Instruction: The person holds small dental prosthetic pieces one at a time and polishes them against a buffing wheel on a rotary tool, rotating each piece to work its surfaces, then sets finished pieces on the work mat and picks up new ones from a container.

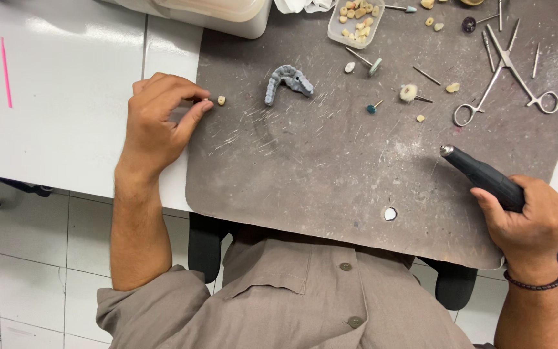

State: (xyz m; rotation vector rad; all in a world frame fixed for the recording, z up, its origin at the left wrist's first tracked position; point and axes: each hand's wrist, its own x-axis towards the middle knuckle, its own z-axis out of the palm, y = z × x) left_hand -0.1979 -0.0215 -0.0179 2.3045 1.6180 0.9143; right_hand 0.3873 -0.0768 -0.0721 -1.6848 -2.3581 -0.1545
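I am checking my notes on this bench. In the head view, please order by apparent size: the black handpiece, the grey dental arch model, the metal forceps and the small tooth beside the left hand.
1. metal forceps
2. black handpiece, partly hidden, so unsure against the forceps
3. grey dental arch model
4. small tooth

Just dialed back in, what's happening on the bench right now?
A person sits at a scratched grey work mat. The right hand grips a black rotary handpiece, its tip raised off the mat and pointing toward the middle. The left hand rests at the mat's left edge, fingertips beside a small tooth-coloured piece. A grey dental arch model lies further up, with burs, scissors-like forceps and a clear box of small pieces behind.
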